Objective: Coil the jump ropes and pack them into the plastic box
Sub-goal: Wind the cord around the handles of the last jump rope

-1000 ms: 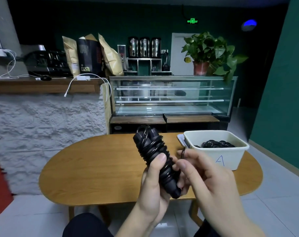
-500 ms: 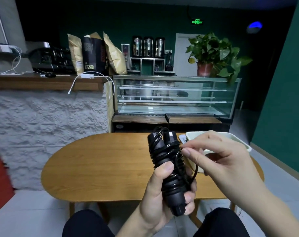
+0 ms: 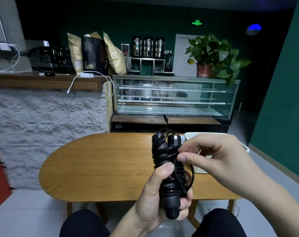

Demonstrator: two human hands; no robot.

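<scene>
Left hand [image 3: 154, 199] grips the wound jump rope [image 3: 169, 168] upright above the counter [image 3: 97, 168]; right hand [image 3: 212, 156] pinches its last loose loop. Looks like finishing the wrap: tuck it, then reach the plastic box [image 3: 196, 135] behind.

The left hand [image 3: 155, 199] comes up from below with its fingers and thumb curled tight around the jump rope [image 3: 169, 168], holding it upright. The right hand [image 3: 218, 159] reaches in from the right side, and its thumb and fingertips pinch the cord.
</scene>
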